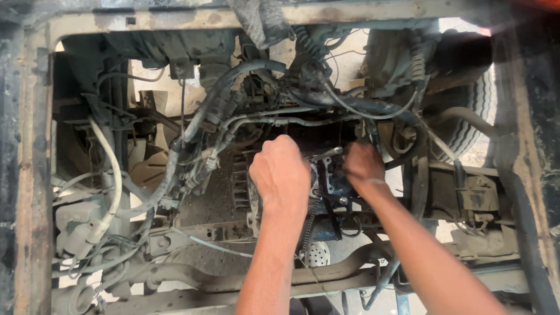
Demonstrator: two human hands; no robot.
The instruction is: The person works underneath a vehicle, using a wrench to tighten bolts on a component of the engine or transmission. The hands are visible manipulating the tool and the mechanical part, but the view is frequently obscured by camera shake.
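Note:
Both my hands reach down into an open, grimy vehicle engine bay. My left hand (281,174) is closed in a fist around a slim metal tool (326,154) whose shaft points right. My right hand (363,164) rests on the dark engine part (332,181) just beside the tool's tip; its fingers are curled downward and hidden, so I cannot see what they hold. A coiled spring (308,224) hangs below the part.
Grey corrugated hoses (201,119) and white cables (111,175) run across the left half. A rusty frame (35,175) surrounds the opening. A tyre (466,125) shows at upper right. A crossmember (198,280) passes under my arms.

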